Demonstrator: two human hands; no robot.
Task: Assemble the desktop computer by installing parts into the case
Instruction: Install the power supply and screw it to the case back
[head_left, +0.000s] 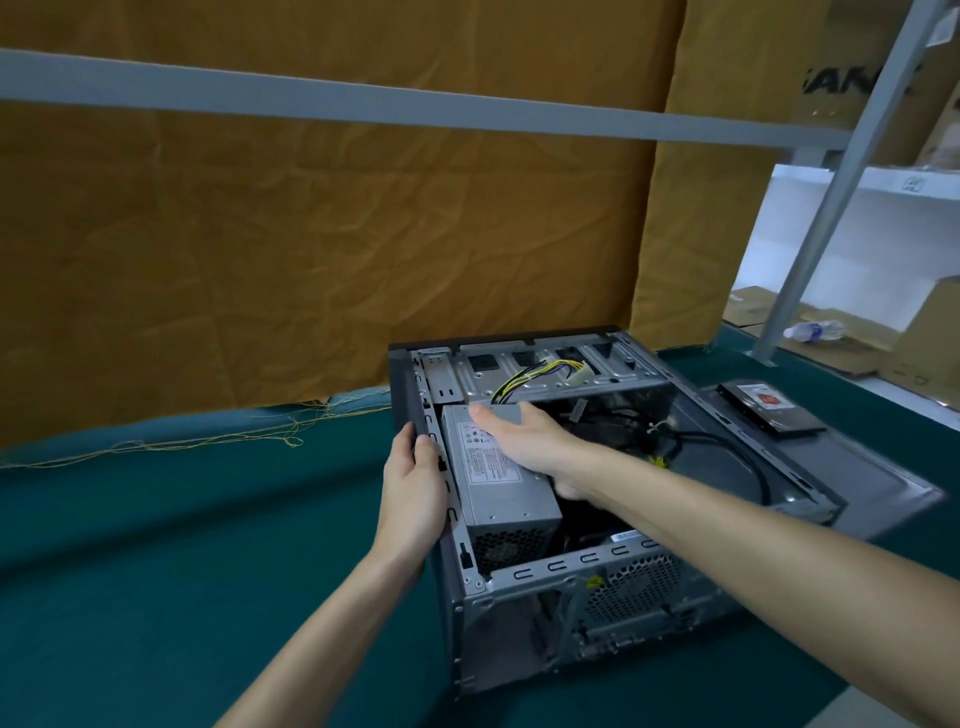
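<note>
Here the open desktop case (597, 519) lies on its side on a surface covered in dark green cloth (156, 545), its open side facing up and its perforated rear panel toward the camera. The left hand (413, 488) holds the case's left wall, its grip closed over the upper edge with the thumb on the inner rim and the palm against the outside. The right hand (524, 441) reaches in from the right and lies on top of the grey power supply unit (498, 483), fingers fairly straight and spread across its labelled top face, thumb down along its right side; whether that grip actually clasps the unit or only presses on it cannot be told. The power supply sits inside the case against the left wall, its meshed end near the rear panel. A bundle of yellow and black wires with a white connector (540, 376) lies over the metal drive bay at the far end of the case. A thick black cable (727, 452) curves across the case floor. A flat black drive with a red and white label (769, 408) lies just beyond the right side of the case. Behind hangs a brown cloth (311, 234), with loose yellow threads (208, 436) trailing onto the green cloth, and a plastic bottle (813, 330) lies far right on cardboard.
</note>
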